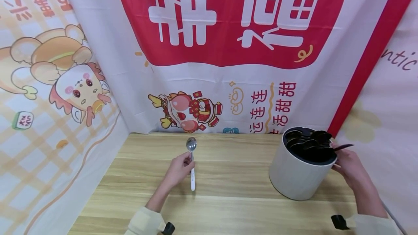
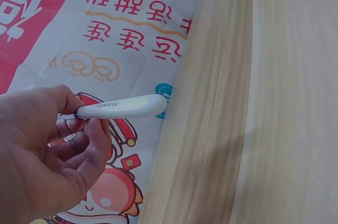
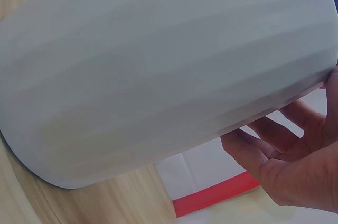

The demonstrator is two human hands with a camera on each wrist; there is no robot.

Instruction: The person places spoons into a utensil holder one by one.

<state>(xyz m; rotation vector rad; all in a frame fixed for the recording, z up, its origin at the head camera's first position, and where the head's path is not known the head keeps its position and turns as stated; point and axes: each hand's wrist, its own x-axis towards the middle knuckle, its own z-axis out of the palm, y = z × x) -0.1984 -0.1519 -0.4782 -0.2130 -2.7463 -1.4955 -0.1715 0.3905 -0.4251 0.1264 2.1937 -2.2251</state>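
In the head view my left hand (image 1: 179, 169) pinches a metal spoon (image 1: 191, 143) with a white handle (image 1: 193, 180), bowl pointing away. Close up in the left wrist view, thumb and fingertips grip it where the white handle (image 2: 124, 106) meets the metal. On the right stands a white cylindrical utensil holder (image 1: 295, 178), with several dark utensils (image 1: 308, 142) in its dark top. My right hand (image 1: 351, 166) grips the holder at its far right side, close to the rim. Curled fingers (image 3: 245, 150) lie along its wall in the right wrist view; the thumb is mostly hidden.
Both hands are over a light wood-grain table (image 1: 228, 184). A printed white and red cloth (image 1: 228, 53) hangs along its back edge, with more printed cloth (image 1: 49, 119) at the left. One dark pointed piece (image 1: 344, 147) juts right from the holder's rim, above the right hand.
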